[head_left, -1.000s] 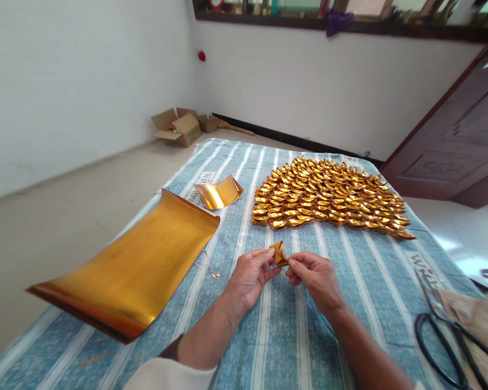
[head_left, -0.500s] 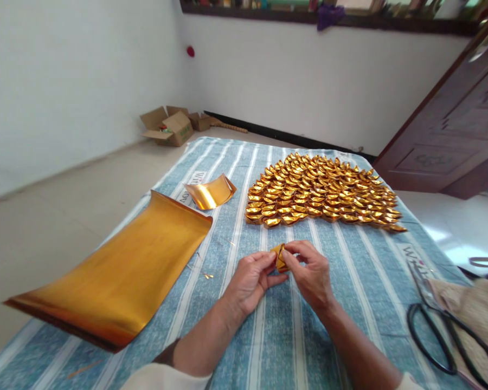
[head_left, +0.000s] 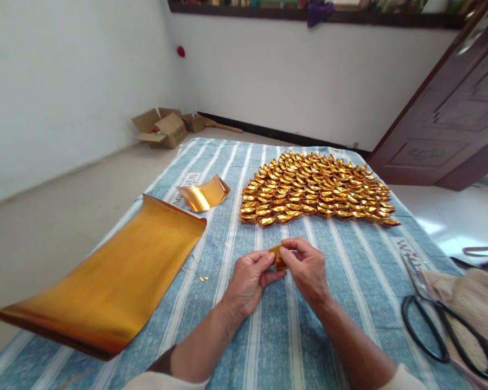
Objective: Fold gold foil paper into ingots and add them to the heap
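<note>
Gold foil folded piece (head_left: 278,258) pinched between left hand (head_left: 250,279) and right hand (head_left: 307,271) fingers at centre frame (mid-fold, I'd judge); next crease needs firm pressing.

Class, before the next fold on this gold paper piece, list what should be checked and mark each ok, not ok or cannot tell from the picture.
1. Both hands on the gold piece: left hand and right hand pinch it. Ok.
2. Piece held above the cloth. Ok.
3. Creases sharp: hidden by fingers. Cannot tell.
4. Folded pile apart from the hands. Ok.
5. Scissors off to the right, away from the hands. Ok.
6. Gold sheet overhangs the table edge. Not ok.
</note>
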{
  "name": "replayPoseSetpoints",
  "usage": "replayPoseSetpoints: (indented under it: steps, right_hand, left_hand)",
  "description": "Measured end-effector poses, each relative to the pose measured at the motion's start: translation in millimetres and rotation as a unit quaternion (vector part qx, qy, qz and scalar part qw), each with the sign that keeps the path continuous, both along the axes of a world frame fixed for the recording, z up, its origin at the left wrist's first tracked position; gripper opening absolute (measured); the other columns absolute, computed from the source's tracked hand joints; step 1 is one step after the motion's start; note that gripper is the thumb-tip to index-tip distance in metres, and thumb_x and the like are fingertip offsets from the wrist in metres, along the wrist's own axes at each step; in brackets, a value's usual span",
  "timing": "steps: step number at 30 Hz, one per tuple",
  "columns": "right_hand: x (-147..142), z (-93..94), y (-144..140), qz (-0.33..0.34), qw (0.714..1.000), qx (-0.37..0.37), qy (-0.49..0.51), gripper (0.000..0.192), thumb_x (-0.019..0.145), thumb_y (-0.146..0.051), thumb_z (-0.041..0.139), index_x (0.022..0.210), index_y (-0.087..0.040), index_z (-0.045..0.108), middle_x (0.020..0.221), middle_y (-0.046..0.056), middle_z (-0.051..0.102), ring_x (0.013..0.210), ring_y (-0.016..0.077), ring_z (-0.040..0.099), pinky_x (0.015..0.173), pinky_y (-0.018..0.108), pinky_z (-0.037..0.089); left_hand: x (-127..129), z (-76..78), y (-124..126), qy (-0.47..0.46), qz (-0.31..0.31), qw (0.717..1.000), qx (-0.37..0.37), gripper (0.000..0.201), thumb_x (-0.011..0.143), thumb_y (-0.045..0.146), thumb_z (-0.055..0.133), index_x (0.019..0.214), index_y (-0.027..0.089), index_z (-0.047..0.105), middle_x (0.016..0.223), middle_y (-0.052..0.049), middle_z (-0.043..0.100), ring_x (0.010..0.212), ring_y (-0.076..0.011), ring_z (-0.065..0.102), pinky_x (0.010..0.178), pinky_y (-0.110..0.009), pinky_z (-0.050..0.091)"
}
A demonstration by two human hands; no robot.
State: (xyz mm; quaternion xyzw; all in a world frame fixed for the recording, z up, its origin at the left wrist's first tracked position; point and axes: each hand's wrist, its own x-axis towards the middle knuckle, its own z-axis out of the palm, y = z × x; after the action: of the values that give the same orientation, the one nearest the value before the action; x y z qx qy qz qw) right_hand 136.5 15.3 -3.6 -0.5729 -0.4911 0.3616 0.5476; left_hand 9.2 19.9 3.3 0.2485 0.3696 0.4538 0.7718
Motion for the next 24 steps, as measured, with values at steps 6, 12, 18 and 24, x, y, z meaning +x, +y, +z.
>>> replayPoseSetpoints:
  steps: [6, 12, 18, 24]
  right_hand:
    - [-1.0, 3.7, -1.2, -0.016, 0.998, 0.041, -0.037, 0.009, 0.075, -0.024, 0.059, 0.071, -0.019, 0.065, 0.086, 0.004, 0.065, 0.082, 0.0171, 0.062, 0.070, 0.027, 0.054]
    - [-1.4, 4.5, -2.1, -0.012, 0.998, 0.053, -0.020, 0.011, 0.077, -0.024, 0.058, 0.072, -0.019, 0.066, 0.085, 0.003, 0.065, 0.080, 0.0163, 0.062, 0.069, 0.028, 0.053]
    - [-1.3, 5.4, -2.5, -0.015, 0.999, 0.044, 0.007, 0.012, 0.078, -0.024, 0.059, 0.071, -0.019, 0.067, 0.086, 0.004, 0.065, 0.079, 0.0165, 0.063, 0.069, 0.028, 0.052]
    - [-0.1, 4.9, -1.6, -0.016, 0.998, 0.025, 0.048, 0.011, 0.075, -0.024, 0.062, 0.068, -0.019, 0.068, 0.087, 0.004, 0.066, 0.081, 0.0177, 0.064, 0.071, 0.030, 0.051]
  left_hand:
    - [1.7, 0.6, -1.0, 0.009, -0.003, 1.000, 0.017, 0.025, 0.069, 0.028, 0.081, 0.081, 0.008, 0.074, 0.082, -0.010, 0.071, 0.079, -0.0189, 0.066, 0.069, -0.029, 0.058]
    - [1.6, 0.2, -1.4, 0.014, -0.005, 0.999, 0.032, 0.027, 0.070, 0.029, 0.079, 0.086, 0.008, 0.074, 0.091, -0.013, 0.071, 0.087, -0.0218, 0.066, 0.072, -0.029, 0.057]
    - [1.8, 0.6, -1.9, 0.038, 0.002, 0.998, 0.045, 0.026, 0.070, 0.029, 0.079, 0.087, 0.009, 0.075, 0.101, -0.013, 0.070, 0.089, -0.0226, 0.066, 0.072, -0.030, 0.057]
    - [2.7, 2.2, -3.5, 0.076, 0.013, 0.994, 0.072, 0.024, 0.069, 0.030, 0.079, 0.083, 0.011, 0.076, 0.116, -0.014, 0.065, 0.088, -0.0235, 0.067, 0.072, -0.032, 0.057]
